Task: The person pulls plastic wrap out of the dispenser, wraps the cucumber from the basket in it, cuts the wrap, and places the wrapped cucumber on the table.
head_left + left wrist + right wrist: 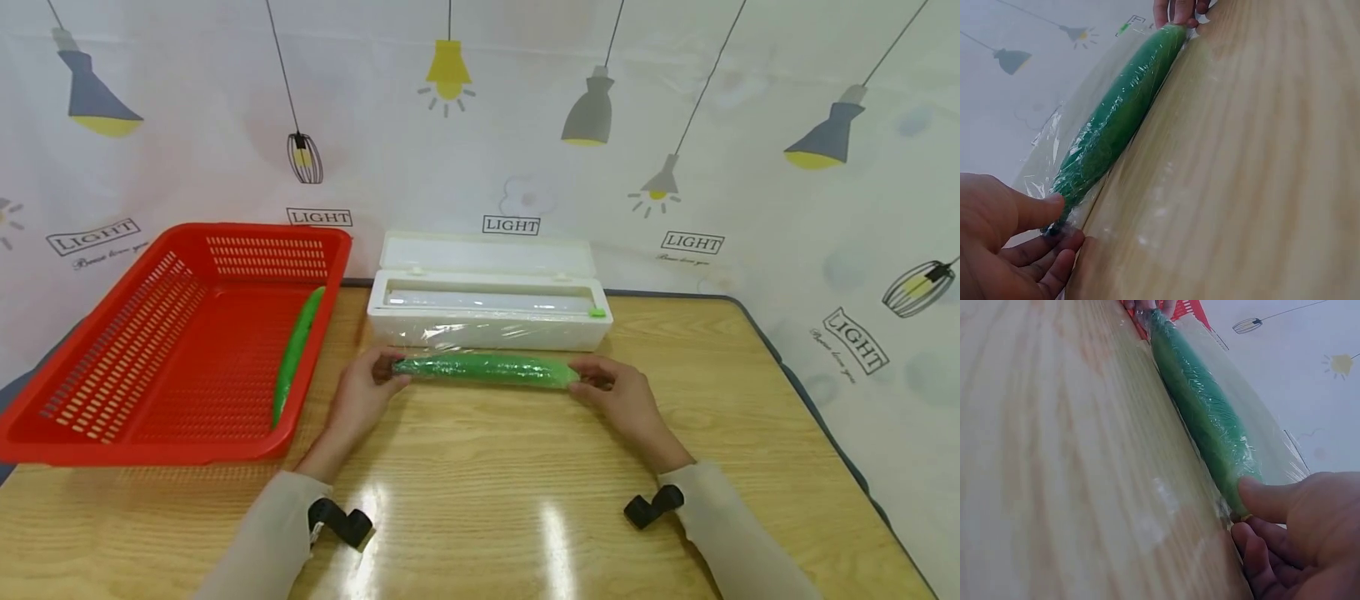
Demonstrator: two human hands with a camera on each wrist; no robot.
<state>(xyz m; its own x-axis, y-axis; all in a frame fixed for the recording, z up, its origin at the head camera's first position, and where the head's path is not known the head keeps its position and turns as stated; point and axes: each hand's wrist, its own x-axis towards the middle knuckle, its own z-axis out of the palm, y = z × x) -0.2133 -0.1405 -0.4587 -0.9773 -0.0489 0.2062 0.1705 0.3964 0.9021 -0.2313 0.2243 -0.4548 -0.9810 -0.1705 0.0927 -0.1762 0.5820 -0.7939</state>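
A long green cucumber (483, 368), covered in shiny clear cling film (1054, 134), lies crosswise in front of a white cling film box (487, 329). The left hand (365, 390) grips its dark left end between thumb and fingers. At the paler right end, the right hand (621, 397) pinches it the same way. Film stretches from the cucumber back toward the box, whose lid (487, 254) stands raised. In the right wrist view the thumb of the right hand (1310, 531) presses on the wrapped cucumber (1200, 406).
A red plastic basket (225, 454) stands at the left with another green cucumber (298, 354) along its right inner wall. A green slider (597, 312) sits at the box's right front edge. Behind the wooden table (480, 492) hangs a lamp-patterned cloth (517, 100).
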